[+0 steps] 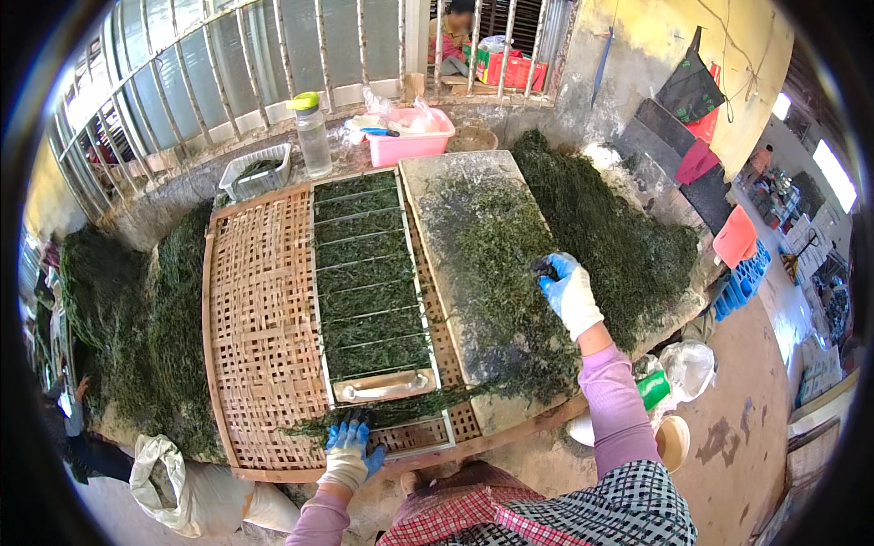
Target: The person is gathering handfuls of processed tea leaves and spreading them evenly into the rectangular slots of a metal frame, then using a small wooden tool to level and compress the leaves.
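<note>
My left hand (351,450), in a white and blue glove with dark fingertips, rests on a strand of green seaweed-like plant material (403,408) at the near end of a white slatted frame (442,437). Most of the frame's sections hold the same dark green material. It lies on a woven bamboo tray (263,327) with a wooden rim. A wooden block with a white handle (389,387) lies across the frame. My right hand (567,290), gloved alike, is raised over the right edge of a board (457,167) strewn with loose greens; its fingers are curled around something dark, not clear what.
Heaps of greens lie right (614,239) and left (171,327). Behind stand a white plastic basket (256,170), a water bottle (314,140) and a pink tub (413,140). A white sack (205,495) is at near left. People are visible beyond the window bars and at both sides.
</note>
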A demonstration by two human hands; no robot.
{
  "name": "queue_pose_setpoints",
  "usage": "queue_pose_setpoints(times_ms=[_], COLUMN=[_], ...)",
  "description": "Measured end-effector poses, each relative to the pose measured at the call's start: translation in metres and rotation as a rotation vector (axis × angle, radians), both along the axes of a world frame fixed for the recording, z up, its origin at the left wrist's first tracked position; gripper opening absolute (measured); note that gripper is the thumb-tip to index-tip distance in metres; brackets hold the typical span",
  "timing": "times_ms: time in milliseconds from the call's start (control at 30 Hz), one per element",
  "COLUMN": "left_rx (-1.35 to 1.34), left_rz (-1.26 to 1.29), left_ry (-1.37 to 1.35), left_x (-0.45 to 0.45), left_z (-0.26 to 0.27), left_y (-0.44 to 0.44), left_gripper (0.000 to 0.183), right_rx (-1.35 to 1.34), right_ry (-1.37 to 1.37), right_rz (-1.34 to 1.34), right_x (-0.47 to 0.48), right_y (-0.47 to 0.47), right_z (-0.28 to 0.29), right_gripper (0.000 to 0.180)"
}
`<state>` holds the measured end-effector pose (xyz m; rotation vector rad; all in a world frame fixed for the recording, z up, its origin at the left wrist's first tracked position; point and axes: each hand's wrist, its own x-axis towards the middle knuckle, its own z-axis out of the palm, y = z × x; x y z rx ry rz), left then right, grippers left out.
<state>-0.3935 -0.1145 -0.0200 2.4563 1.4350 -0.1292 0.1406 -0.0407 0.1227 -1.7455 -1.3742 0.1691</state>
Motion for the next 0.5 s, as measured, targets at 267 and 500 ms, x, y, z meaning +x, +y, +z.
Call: queue_pose_setpoints(times_ms=[267,500], left_rx=[0.205,0.331], left_rz=[-0.036,0.035], left_ry=[-0.388,-0.476], left_x=[-0.014,-0.052], left_z=[0.009,0.027], left_y=[-0.002,-0.032], left_gripper=[0.069,0.047], right_rx=[0.177,-0.184], right_ry=[0.273,0.477], right_rz=[0.236,0.442], right_x=[-0.152,-0.306], right_y=[-0.024,-0.057], right_z=[0.096,0.083], right_gripper=[0.03,0.037])
